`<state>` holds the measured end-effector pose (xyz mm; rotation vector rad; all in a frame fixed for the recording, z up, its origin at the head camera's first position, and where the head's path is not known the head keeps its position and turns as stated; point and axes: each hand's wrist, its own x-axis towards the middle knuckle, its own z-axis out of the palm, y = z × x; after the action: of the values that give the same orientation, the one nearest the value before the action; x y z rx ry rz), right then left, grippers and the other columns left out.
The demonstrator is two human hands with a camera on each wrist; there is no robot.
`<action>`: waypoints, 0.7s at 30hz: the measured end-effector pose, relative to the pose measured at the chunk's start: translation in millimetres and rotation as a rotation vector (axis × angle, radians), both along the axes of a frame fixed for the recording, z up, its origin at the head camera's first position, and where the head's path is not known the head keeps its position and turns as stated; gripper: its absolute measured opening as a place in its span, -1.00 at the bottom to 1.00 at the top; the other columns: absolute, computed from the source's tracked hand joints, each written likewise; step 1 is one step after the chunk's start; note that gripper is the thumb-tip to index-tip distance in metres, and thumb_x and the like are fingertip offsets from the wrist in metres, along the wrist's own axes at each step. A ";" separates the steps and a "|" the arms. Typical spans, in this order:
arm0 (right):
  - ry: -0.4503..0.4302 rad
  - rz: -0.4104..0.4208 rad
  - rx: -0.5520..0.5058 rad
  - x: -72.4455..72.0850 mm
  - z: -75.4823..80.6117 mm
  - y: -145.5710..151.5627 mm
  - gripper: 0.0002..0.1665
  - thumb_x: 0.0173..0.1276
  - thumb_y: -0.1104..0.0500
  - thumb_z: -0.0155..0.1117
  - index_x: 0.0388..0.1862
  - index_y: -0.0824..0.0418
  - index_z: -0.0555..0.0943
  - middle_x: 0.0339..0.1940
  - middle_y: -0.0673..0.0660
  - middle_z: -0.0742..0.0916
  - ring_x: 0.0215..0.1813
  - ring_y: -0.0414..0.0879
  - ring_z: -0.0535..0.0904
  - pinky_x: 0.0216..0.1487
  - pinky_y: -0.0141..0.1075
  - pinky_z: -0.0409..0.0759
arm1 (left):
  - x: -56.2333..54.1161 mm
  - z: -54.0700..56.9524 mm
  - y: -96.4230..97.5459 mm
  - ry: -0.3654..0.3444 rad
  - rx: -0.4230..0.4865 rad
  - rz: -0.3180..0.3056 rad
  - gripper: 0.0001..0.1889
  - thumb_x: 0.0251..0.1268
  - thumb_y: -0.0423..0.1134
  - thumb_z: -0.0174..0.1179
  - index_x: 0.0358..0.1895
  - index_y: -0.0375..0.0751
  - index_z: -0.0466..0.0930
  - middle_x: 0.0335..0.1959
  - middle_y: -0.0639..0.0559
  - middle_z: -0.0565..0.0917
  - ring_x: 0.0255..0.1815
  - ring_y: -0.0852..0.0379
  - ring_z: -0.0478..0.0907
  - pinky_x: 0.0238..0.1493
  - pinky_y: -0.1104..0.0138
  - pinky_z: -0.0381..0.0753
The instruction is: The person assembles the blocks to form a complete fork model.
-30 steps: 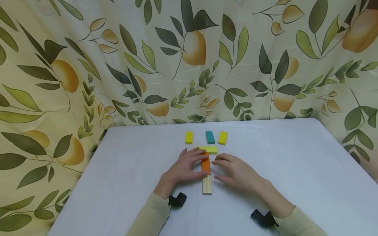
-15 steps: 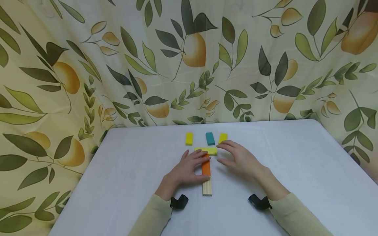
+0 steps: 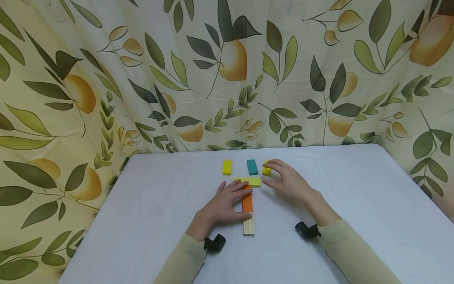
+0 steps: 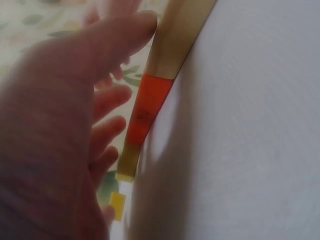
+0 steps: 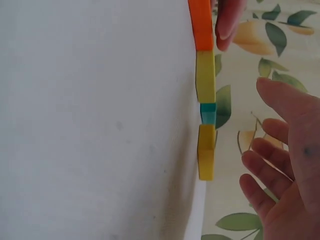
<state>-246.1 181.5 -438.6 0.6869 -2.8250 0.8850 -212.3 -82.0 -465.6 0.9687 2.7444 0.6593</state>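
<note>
My left hand [image 3: 223, 203] lies over the orange block [image 3: 247, 204], fingers spread and relaxed, its thumb tip by the joint with the bare wood block [image 3: 248, 228]. These two blocks lie end to end, and a yellow-green block [image 3: 254, 182] sits crosswise at their far end, partly behind the left fingers. Around the right-hand yellow block [image 3: 266, 171] hovers my right hand [image 3: 292, 183], thumb and fingers apart. In the right wrist view a gap shows between that hand and the yellow block [image 5: 206, 152].
A teal block [image 3: 252, 167] and another yellow block [image 3: 227, 167] lie in the back row. All stand on a white-covered table [image 3: 142, 221]. Behind its far edge hangs a fruit-and-leaf patterned curtain [image 3: 287, 98]. Each wrist wears a black camera [image 3: 215, 243].
My right hand has moved from beside the orange block away and upward in the view to the right-hand yellow block. The left hand has stayed nearly in place.
</note>
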 end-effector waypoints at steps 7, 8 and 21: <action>-0.052 -0.023 -0.014 -16.3 0.3 2.2 -0.35 0.35 0.06 0.43 0.36 0.25 0.53 0.39 0.24 0.50 0.42 0.22 0.37 0.40 0.17 0.30 | -1.0 -1.4 -0.7 0.001 -0.018 -0.003 -0.21 0.23 0.34 0.23 0.52 0.23 0.33 0.60 0.24 0.14 0.63 0.20 -0.15 0.54 -0.08 -0.34; -0.060 -0.027 -0.017 -18.3 0.4 2.5 -0.35 0.35 0.06 0.44 0.36 0.26 0.53 0.40 0.25 0.50 0.42 0.23 0.37 0.40 0.18 0.30 | -1.2 -1.3 -0.6 0.001 -0.022 -0.004 -0.21 0.23 0.35 0.22 0.52 0.23 0.33 0.60 0.25 0.14 0.63 0.20 -0.15 0.54 -0.08 -0.34; -0.117 -0.040 0.013 -38.0 -4.7 8.3 -0.34 0.35 0.08 0.43 0.35 0.31 0.51 0.41 0.33 0.47 0.44 0.29 0.32 0.44 0.19 0.21 | -1.6 -0.1 -0.6 -0.022 -0.010 -0.005 -0.25 0.24 0.31 0.27 0.49 0.20 0.39 0.58 0.21 0.20 0.61 0.18 -0.05 0.54 -0.10 -0.32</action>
<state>-284.2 189.8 -443.3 0.5973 -2.9383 0.9300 -214.0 -82.7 -465.7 0.9599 2.7232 0.6507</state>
